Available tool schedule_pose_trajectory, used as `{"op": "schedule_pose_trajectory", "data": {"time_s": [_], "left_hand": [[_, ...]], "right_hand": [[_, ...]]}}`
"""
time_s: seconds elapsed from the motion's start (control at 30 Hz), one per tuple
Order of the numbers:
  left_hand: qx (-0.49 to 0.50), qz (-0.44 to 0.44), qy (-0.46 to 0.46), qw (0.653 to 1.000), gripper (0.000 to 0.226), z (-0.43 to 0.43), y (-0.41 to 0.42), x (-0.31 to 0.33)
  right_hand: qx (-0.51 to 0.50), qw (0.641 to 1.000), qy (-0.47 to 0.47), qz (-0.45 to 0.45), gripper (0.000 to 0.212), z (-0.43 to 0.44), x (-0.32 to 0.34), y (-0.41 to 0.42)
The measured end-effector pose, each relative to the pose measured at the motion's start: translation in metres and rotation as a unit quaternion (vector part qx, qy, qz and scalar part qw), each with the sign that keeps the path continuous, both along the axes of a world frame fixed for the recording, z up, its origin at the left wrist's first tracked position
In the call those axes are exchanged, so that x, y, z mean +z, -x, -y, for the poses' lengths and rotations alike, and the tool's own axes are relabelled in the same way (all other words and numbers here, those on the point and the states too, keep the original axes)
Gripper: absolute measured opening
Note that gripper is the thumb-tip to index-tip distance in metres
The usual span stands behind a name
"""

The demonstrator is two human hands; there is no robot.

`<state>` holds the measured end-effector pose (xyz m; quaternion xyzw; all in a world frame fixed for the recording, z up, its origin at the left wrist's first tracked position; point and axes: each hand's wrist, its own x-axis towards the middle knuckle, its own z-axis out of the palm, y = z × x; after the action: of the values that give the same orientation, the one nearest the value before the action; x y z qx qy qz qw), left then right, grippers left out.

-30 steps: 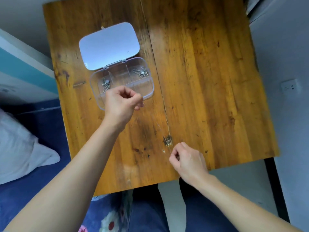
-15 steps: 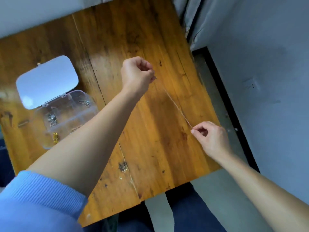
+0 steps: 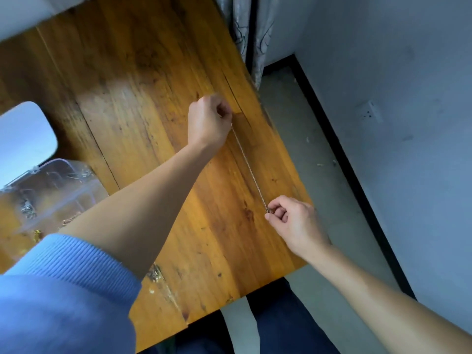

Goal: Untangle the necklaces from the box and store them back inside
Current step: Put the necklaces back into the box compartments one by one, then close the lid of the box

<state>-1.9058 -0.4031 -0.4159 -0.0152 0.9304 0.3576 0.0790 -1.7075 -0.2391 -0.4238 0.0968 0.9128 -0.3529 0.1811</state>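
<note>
Both hands sit lower now than half a sec ago, and the thin chain between them lies closer to the wood, w/ the box slid further off to the left edge of view.

Nearest to me is the right hand (image 3: 293, 221), by the front right corner of the table (image 3: 132, 103). Its thumb and first finger are pinched shut on one end of the necklace (image 3: 249, 167). From there the chain runs straight up and away, pulled tight, no loops or knots that I can see. It's very thin, so I can't tell if it touches the wood or hangs just over it.

Further off, the left hand (image 3: 209, 118) is curled closed on the other end, arm reaching across the table.

Way over on the left is the clear box (image 3: 51, 190), lid (image 3: 25, 139) flipped open, w/ more small shiny bits inside. Too blurry to say which slot holds what.

I think this chain is now straight and the step is to lay it down or carry it back. To do it well: keep the pull soft, bc a thin chain can snap. Bring the ends together slowly so it folds once and doesn't bunch. Then drop it in a free slot, away from the other bits.
</note>
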Motion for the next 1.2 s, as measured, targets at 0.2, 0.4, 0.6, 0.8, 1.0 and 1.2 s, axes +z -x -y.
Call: {"op": "schedule_pose_trajectory", "data": {"time_s": [0.2,0.4,0.6,0.8,1.0,1.2], "left_hand": [[0.087,-0.018,-0.018,0.996,0.006,0.057,-0.007,0.033],[0.225,-0.031,-0.030,0.973,0.011,0.173,-0.049,0.062],[0.342,-0.067,0.033,0.937,0.017,0.308,-0.101,0.060],[0.354,0.050,0.011,0.934,0.045,0.377,-0.143,0.035],[0.292,0.053,-0.071,0.952,0.033,0.396,-0.154,0.016],[0.282,0.052,-0.119,0.951,0.031,0.413,-0.141,0.014]], "right_hand": [[0.008,0.999,-0.001,-0.034,0.020,0.024,0.018,0.022],[0.079,0.995,0.047,-0.034,0.020,0.116,0.041,0.070],[0.092,0.992,0.076,-0.041,0.016,0.219,0.050,0.127],[0.065,0.995,0.037,-0.064,0.036,0.314,0.049,0.185],[-0.037,0.993,0.092,0.065,0.045,0.374,0.041,0.226],[-0.050,0.995,0.089,-0.002,0.030,0.370,0.040,0.222]]}}
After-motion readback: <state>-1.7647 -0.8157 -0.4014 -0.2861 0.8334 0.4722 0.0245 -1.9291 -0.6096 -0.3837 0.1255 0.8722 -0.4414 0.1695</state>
